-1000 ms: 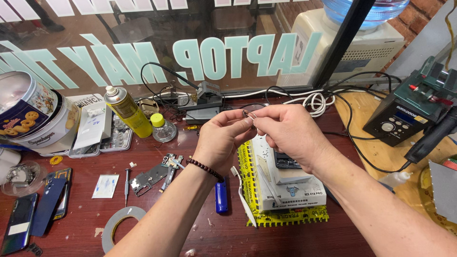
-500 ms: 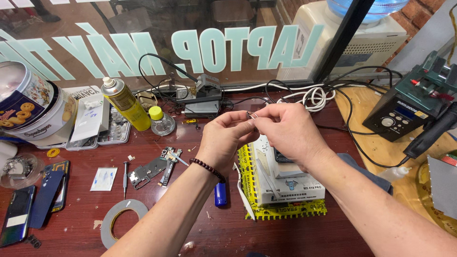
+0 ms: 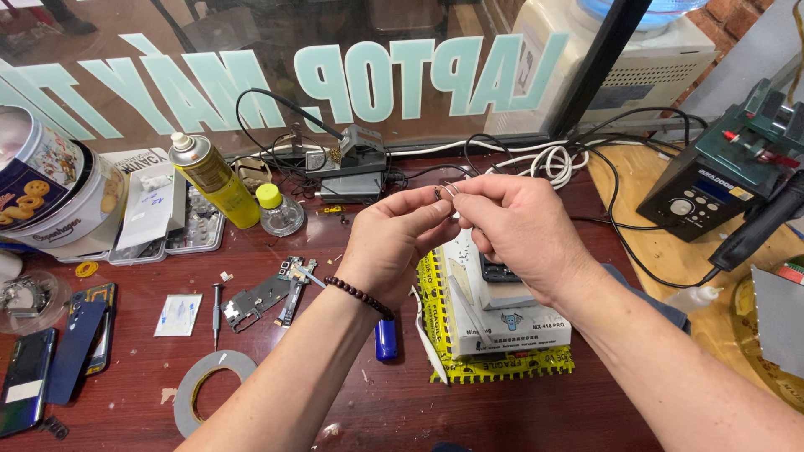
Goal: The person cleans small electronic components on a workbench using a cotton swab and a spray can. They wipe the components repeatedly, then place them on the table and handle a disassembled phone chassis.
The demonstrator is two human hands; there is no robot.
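Two hands meet above the middle of the table [image 3: 502, 418], and between their fingertips sits a very small part [image 3: 446, 192], perhaps a thin bent wire or clip; it is too small to name with confidence. The left hand [image 3: 394, 243] pinches it from the left with thumb and forefinger nearly closed, and the right hand [image 3: 519, 230] does the same from the right, the other fingers curled in. The part hangs in the air, over the far edge of a white box [image 3: 502, 314] that lies on a yellow-and-black taped package [image 3: 502, 364].

The main risk, as I judge it, is dropping the part. It is held only by fingertip pressure, and a slip would send it down among the clutter: the tangle of black and white cables [image 3: 544, 159] just behind, the box below, or the dark red table surface, where something this small would be hard to find. A pull from both sides could also bend or snap it if the pinch is uneven.

Near the left forearm lie a blue lighter [image 3: 385, 339], a stripped phone frame [image 3: 268, 295] and a small screwdriver [image 3: 216, 311]; an elbow sweep could knock these. Well to the left stand a yellow spray can [image 3: 213, 180] and a small bottle with a yellow cap [image 3: 276, 211], which a wide reach might tip over. The soldering station [image 3: 712, 180] on the right stands well apart.
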